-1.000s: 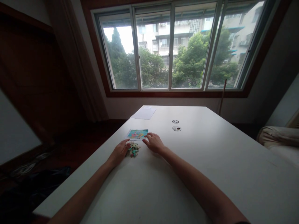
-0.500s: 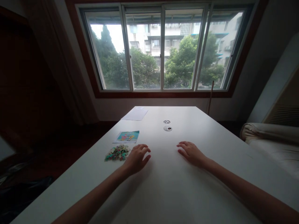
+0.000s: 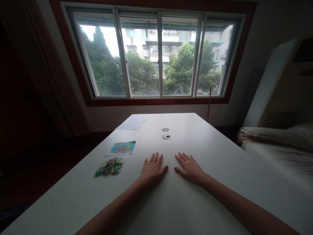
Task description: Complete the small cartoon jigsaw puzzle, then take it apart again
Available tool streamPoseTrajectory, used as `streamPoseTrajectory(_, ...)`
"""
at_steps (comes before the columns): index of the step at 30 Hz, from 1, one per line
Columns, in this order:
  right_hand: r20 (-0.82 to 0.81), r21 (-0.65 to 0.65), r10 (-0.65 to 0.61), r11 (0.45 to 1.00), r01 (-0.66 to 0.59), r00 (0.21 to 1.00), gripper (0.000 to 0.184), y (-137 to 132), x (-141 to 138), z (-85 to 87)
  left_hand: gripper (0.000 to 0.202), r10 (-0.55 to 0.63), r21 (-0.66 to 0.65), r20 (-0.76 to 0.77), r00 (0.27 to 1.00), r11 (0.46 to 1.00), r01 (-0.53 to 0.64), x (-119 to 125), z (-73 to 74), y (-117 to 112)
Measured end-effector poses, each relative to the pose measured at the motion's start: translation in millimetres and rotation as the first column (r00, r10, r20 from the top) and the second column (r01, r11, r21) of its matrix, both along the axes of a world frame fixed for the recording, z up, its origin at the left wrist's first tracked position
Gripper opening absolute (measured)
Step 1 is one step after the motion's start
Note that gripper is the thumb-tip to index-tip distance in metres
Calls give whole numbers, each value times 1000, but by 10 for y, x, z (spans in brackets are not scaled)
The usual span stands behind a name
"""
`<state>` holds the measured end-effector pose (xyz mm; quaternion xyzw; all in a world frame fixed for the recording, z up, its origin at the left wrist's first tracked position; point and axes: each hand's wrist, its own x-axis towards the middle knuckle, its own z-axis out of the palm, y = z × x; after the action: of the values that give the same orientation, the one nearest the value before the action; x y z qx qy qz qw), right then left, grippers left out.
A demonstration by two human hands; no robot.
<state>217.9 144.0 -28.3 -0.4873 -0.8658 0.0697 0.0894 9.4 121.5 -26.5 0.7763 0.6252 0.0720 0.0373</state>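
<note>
I see both of my hands lying palm-down on the white table, side by side and close to its middle. The left hand is flat with its fingers spread and slightly fanned, and it holds nothing. The right hand lies the same way, fingers wide and empty, just beside the left, with a narrow strip of bare tabletop between the two thumbs. Both forearms run back toward me across the near part of the table.

The pile of jigsaw pieces sits loose on the table to the left of my left hand, apart from it and near the table's left edge. Just beyond the pile lies a colourful picture card, flat and not touching the pieces. Farther off, at the far left corner, there is a white sheet of paper. Ahead of my fingertips, two round cable grommets are set into the tabletop, one behind the other.

Behind the table a wide window shows trees and apartment blocks. A thin stick leans by the sill, and a pale sofa stands to the right.
</note>
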Motion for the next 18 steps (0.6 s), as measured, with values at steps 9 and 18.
streamPoseTrajectory(9,29,-14,-68,998,68,997,74,-21,-20,17,73,55,-1,-24,998,998,-55,57,14,-64)
streamPoseTrajectory(18,88,-59,-75,995,80,993,74,-58,-47,89,67,104,8,-93,990,995,-104,104,53,-101)
